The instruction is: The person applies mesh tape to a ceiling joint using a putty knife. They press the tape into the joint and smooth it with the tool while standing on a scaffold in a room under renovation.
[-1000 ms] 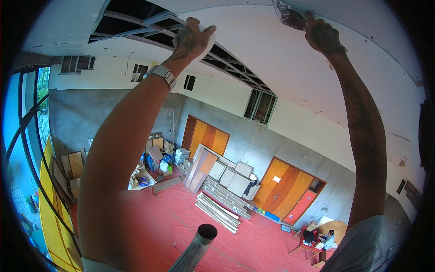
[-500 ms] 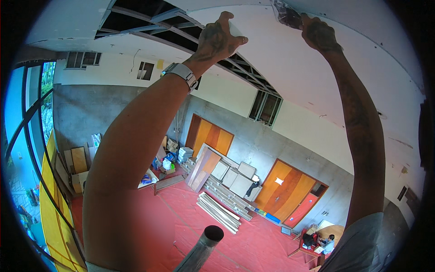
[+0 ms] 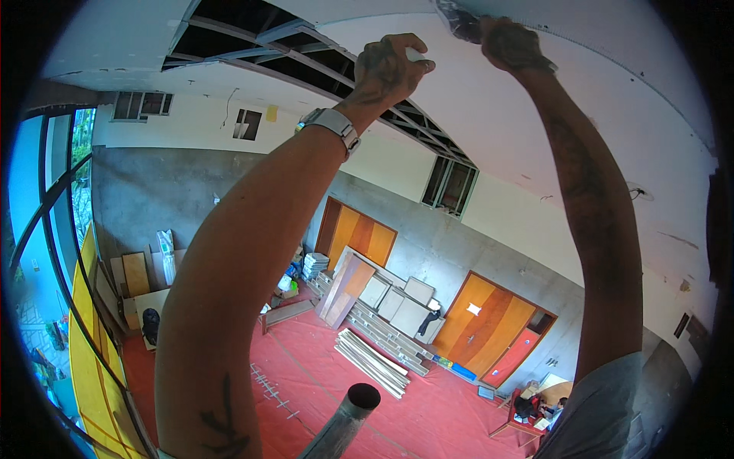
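Both my arms reach up to the white ceiling point(image 3: 612, 107). My left hand point(image 3: 388, 70), with a metal-banded watch point(image 3: 330, 126) on the wrist, has its fingers curled round a small white object point(image 3: 414, 55); most of it is hidden, so its kind is unclear. To its right, my right hand point(image 3: 514, 46) is closed on a putty knife point(image 3: 460, 21). The knife's shiny, smeared blade lies close against the ceiling, near a seam; its handle is mostly covered by my fingers.
An opening with metal framing point(image 3: 267, 46) gapes in the ceiling at left. Below me a pipe end point(image 3: 363, 398) rises. On the red-covered floor lie white strips point(image 3: 372, 363), near stacked panels point(image 3: 394, 298) and wooden doors point(image 3: 489, 325). A person point(image 3: 556, 409) is at lower right.
My left hand has moved right and slightly down, its spread fingers now curled round the white object. My right hand and the putty knife have shifted left along the ceiling.
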Action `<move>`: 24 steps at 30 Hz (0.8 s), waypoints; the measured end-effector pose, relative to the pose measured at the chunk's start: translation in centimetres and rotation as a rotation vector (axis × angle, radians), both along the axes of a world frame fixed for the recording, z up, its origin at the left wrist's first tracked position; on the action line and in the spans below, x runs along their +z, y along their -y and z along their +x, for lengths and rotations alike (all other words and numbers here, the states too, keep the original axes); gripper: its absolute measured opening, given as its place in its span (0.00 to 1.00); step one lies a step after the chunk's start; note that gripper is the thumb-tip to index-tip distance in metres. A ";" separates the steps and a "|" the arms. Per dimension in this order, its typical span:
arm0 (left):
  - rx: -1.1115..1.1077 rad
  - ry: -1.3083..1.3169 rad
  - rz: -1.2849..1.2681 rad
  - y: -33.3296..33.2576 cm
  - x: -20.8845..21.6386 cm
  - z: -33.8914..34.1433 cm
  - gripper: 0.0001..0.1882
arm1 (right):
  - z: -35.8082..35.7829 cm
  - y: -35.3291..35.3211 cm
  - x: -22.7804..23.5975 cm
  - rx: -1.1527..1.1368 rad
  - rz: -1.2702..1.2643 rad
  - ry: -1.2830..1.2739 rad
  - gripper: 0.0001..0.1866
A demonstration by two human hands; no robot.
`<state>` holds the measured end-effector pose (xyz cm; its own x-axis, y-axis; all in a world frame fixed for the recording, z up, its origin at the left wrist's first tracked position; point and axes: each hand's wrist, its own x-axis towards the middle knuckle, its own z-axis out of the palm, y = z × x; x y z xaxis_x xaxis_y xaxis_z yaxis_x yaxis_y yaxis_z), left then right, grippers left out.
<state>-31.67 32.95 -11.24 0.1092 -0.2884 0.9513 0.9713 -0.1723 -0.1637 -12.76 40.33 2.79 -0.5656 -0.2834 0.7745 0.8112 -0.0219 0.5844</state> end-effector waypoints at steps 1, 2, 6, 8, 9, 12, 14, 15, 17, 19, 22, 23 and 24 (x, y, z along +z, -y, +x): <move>-0.057 0.033 -0.044 0.2 -0.1 0.7 0.14 | -0.8 0.3 -0.4 0.001 -0.058 0.004 0.13; -0.114 0.065 -0.087 0.3 0.0 1.1 0.15 | -1.5 0.7 -0.8 0.002 -0.113 0.009 0.13; -0.161 0.121 -0.224 0.3 0.8 1.6 0.17 | -3.3 1.8 -4.5 0.219 -0.353 -0.109 0.13; -0.447 0.220 -0.402 0.4 1.0 1.7 0.21 | -3.8 1.9 -6.7 0.235 -0.419 -0.101 0.14; -0.451 0.223 -0.403 0.2 1.3 1.7 0.21 | -4.0 2.1 -7.7 0.327 -0.476 -0.050 0.14; -0.500 0.494 -0.531 1.2 2.8 3.7 0.31 | -3.0 3.4 -8.9 0.398 -0.536 0.067 0.13; -0.511 0.536 -0.504 0.5 3.1 4.7 0.32 | -2.6 2.7 -9.8 0.418 -0.522 0.071 0.13; -0.512 0.582 -0.469 0.2 3.1 5.4 0.33 | -2.2 2.4 -10.2 0.449 -0.504 0.082 0.13; -0.525 0.488 -0.385 -1.5 3.1 4.2 0.30 | -1.6 2.7 -10.9 0.456 -0.460 0.116 0.15; -0.323 0.393 -0.137 -3.1 3.5 2.9 0.26 | -1.0 2.9 -11.0 0.422 -0.520 0.222 0.16; -0.253 0.401 -0.140 -4.7 4.5 0.6 0.23 | 0.5 4.5 -13.1 0.464 -0.471 0.215 0.17; -0.218 0.452 -0.201 -4.9 4.5 0.7 0.22 | 1.1 4.5 -13.8 0.464 -0.474 0.221 0.17; -0.178 0.505 -0.256 -4.9 4.6 0.5 0.22 | 1.6 4.5 -14.4 0.441 -0.422 0.156 0.18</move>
